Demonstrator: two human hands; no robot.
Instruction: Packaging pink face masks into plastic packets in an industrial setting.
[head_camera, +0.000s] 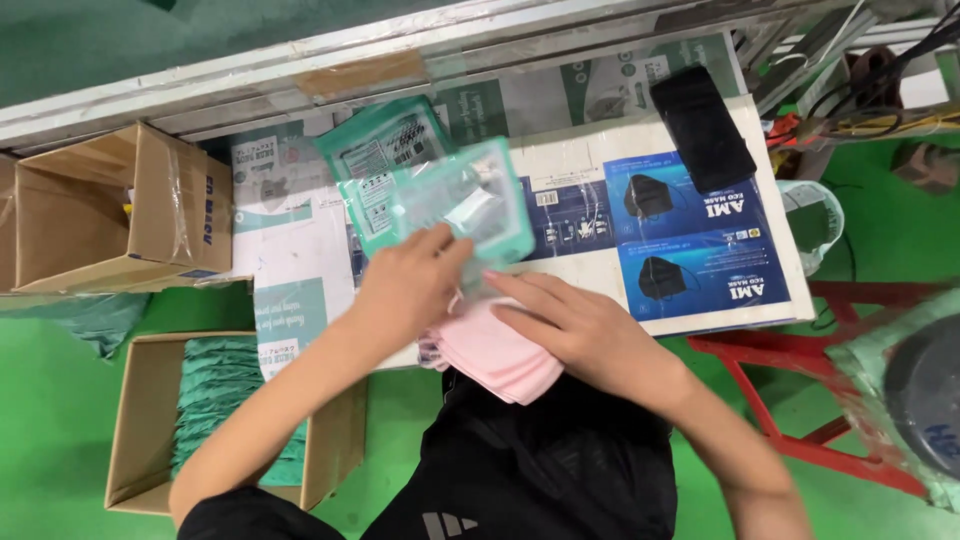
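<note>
My left hand (410, 285) grips the lower edge of a green-bordered clear plastic pouch (450, 200), lifted slightly above the worktable (700, 310). A second pouch of the same kind (385, 135) lies flat just behind it. My right hand (575, 325) rests with fingers spread on a stack of pink face masks (490, 355) at the table's near edge, against my lap. The mouth of the held pouch points toward the pink stack.
A flattened printed carton covers the worktable. A stack of black masks (702, 128) lies at its far right. An open cardboard box (90, 205) stands at left. Another box (215, 415) on the green floor holds green pouches. A red metal frame (800, 410) is at right.
</note>
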